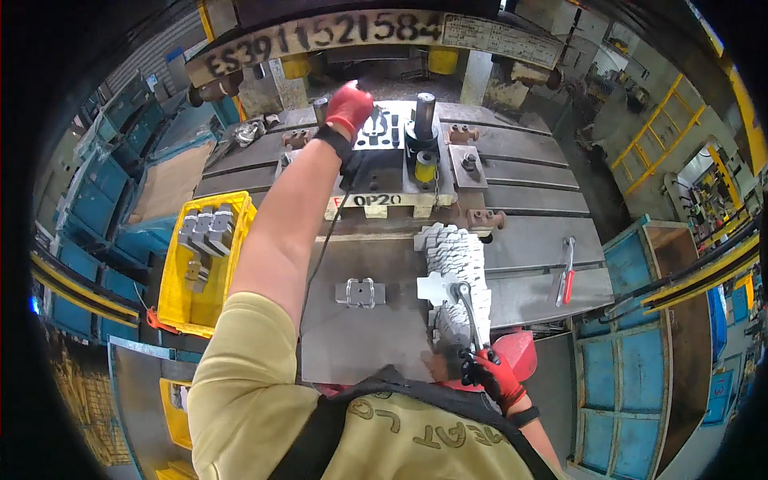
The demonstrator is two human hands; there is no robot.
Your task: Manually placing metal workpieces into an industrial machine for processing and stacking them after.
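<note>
My left arm stretches far forward, and my left hand [350, 109], in a red glove, is closed beside the press die [381, 144]. Whatever its fingers hold, if anything, is hidden. At the lower right, my right hand [494, 374], in a red and black glove, is wrapped round the handle of a grey metal tool with a round head [472, 312]. That head rests on a flat, light-coloured metal plate [434, 289]. The plate sticks out to the left, over a long row of overlapping cut metal plates [454, 250].
A bundle of grey metal pieces [360, 294] lies on the bench plate [352, 344]. A yellow bin [176, 296] at left holds metal blocks. Two guide posts [424, 116] flank the die. A red-handled tool [569, 276] lies at right; a dark cable [320, 264] crosses the bench.
</note>
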